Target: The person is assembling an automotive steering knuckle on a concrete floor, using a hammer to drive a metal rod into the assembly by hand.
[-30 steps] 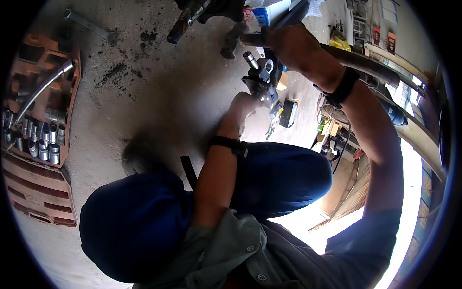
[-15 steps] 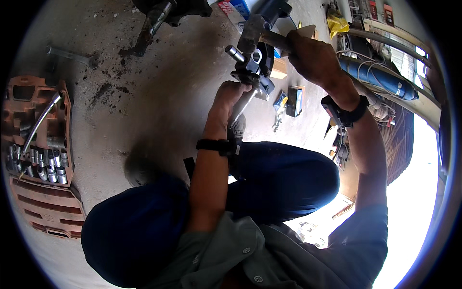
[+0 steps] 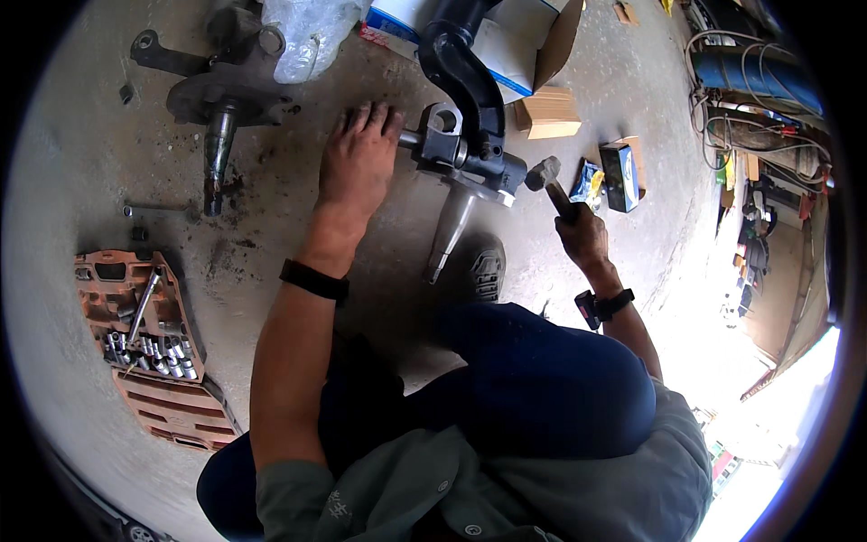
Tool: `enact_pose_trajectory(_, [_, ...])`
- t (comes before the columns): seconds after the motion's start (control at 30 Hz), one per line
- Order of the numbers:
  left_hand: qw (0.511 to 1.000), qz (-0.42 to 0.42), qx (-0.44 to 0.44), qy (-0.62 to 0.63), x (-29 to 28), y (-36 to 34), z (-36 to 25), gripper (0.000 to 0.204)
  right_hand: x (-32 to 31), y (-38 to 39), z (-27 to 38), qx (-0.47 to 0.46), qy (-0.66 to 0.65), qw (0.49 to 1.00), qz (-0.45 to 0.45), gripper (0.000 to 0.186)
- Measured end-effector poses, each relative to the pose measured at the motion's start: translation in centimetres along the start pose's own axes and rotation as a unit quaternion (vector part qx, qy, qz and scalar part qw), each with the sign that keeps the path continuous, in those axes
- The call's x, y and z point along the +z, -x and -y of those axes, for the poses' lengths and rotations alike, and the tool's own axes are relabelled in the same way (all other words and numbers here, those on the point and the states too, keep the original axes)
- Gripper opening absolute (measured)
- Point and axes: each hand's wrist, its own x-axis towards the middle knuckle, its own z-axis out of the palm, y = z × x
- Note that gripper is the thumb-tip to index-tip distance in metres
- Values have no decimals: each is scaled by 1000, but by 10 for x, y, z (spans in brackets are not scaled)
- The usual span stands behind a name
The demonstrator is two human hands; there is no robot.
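My left hand (image 3: 357,167) is closed over the outer end of a metal pin (image 3: 410,138), its fingers pointing away from me. That pin sticks out from the left side of a black steering knuckle (image 3: 441,144), whose bare tapered spindle (image 3: 452,226) points down toward me. The knuckle sits at the end of a curved black axle beam (image 3: 462,77). Gripped by the handle in my right hand (image 3: 585,239) is a hammer (image 3: 545,172). Its head is just right of the knuckle, apart from it. My left fingertips hide the pin's end.
A worn, greasy knuckle (image 3: 217,104) lies at the far left beside clear plastic wrap (image 3: 307,41). Nearer are a wrench (image 3: 158,212) and an open socket case (image 3: 149,339). Beyond the beam are a white-blue carton (image 3: 506,54), a cardboard block (image 3: 549,114) and a small dark box (image 3: 620,176).
My left hand has moved from beneath the knuckle to the pin on its left. The hammer has come down from above the knuckle to its right side. The view has shifted too.
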Motion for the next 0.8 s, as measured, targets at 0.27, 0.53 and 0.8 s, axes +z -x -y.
enact_pose_trajectory(0.27, [966,104,104,-211,-13,-27,-16,14,67,8,3,-105,-131,984,-58,44])
enact_pose_trajectory(0.53, [954,258,108,-112,-23,-54,-7,10,25,1,75,-110,-695,679,209,65])
enact_pose_trajectory(0.8, [920,371,72,-107,-30,-73,-11,10,32,-18,93,-88,-742,626,222,62])
